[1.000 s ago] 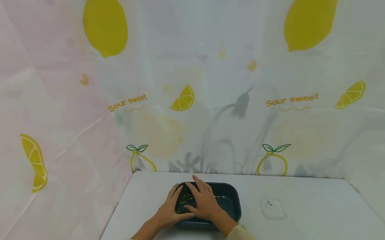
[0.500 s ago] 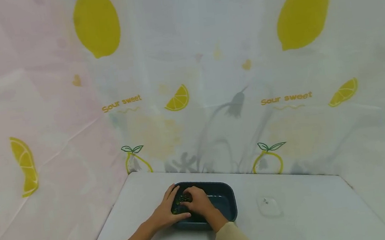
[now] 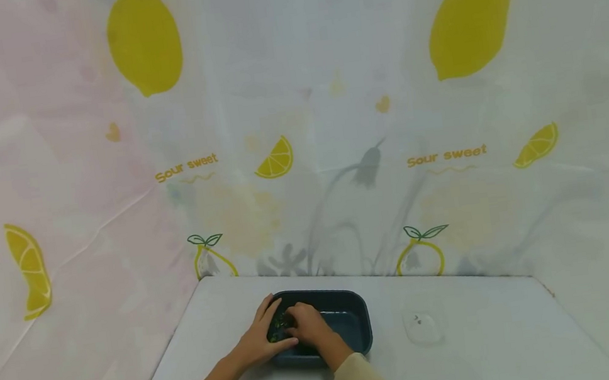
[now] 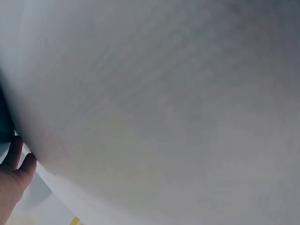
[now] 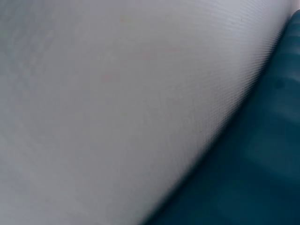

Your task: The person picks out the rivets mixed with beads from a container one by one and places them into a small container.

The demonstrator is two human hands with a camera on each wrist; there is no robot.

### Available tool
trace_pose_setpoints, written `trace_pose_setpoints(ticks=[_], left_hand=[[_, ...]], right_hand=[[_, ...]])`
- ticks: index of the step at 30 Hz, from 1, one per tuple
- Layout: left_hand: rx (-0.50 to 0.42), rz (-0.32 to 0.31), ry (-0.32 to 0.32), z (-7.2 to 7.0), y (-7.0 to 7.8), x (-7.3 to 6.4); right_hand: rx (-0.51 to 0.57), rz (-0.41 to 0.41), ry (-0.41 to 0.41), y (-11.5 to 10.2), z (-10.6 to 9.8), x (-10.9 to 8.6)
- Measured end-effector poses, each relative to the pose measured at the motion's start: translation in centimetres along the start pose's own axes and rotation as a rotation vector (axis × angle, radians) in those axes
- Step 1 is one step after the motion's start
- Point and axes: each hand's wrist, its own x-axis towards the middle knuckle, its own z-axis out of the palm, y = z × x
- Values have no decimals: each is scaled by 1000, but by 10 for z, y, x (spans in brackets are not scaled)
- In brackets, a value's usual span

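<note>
In the head view a dark blue rectangular baking dish [image 3: 349,324] stands on the white table. Against its left end lies a dark clump with green and yellow specks [image 3: 277,329], partly covered by my hands. My left hand [image 3: 257,341] spans the dish's left end, fingers straight along the rim and thumb stretched across the near side. Its fingertips [image 4: 29,161] show beside the dish in the left wrist view. My right hand [image 3: 306,325] reaches inside, fingers curled down at the speckled clump, their tips hidden. The dish's blue wall [image 5: 253,173] fills the right wrist view's lower right.
To the right of the dish lies a small clear rounded-square piece [image 3: 423,327] with a little dark mark on it. A lemon-print curtain [image 3: 296,121] hangs behind the white table [image 3: 489,345] and along its sides.
My right hand's spread fingers have drawn in and curled, and the hand has lowered into the dish at the clump. The left hand keeps its place at the dish's left end.
</note>
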Motion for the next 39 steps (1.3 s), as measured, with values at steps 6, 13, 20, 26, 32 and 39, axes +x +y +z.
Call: trace_pose_setpoints(ticks=[6, 13, 20, 26, 32, 39], left_hand=[[-8, -12, -5, -1, 2, 0], [10, 9, 13, 0, 1, 2], [0, 9, 17, 0, 0, 1], [5, 5, 7, 0, 0, 1], [-11, -4, 2, -1, 2, 1], [-15, -3, 6, -2, 4, -1]], right_hand=[[10, 26, -32, 0, -1, 0], [28, 46, -20, -1, -5, 2], [107, 83, -29, -1, -3, 3], [117, 86, -27, 1, 1, 3], [141, 74, -14, 4, 2, 4], [156, 55, -16, 5, 2, 4]])
